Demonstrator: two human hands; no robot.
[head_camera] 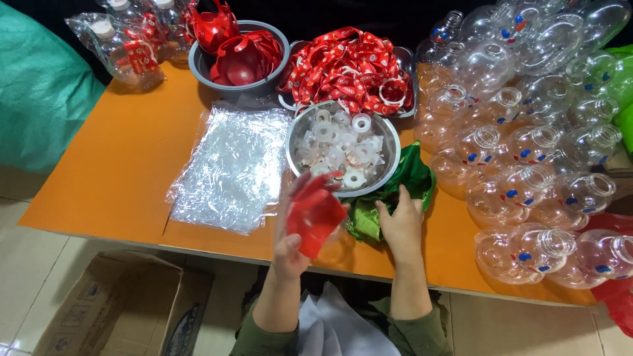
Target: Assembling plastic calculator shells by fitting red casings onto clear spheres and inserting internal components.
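My left hand (290,244) holds a red plastic piece (315,217) up over the front of the orange table (119,178), just below a steel bowl (389,142) of white plastic rings (339,148). My right hand (399,224) rests on crumpled green plastic wrappers (409,178) beside that bowl, fingers pressing into them.
A stack of clear plastic bags (231,165) lies left of the bowl. Behind are a grey bowl of red caps (241,56) and a tray of red straps (349,66). Several clear round bottles (527,151) crowd the right side. A cardboard box (119,310) sits on the floor.
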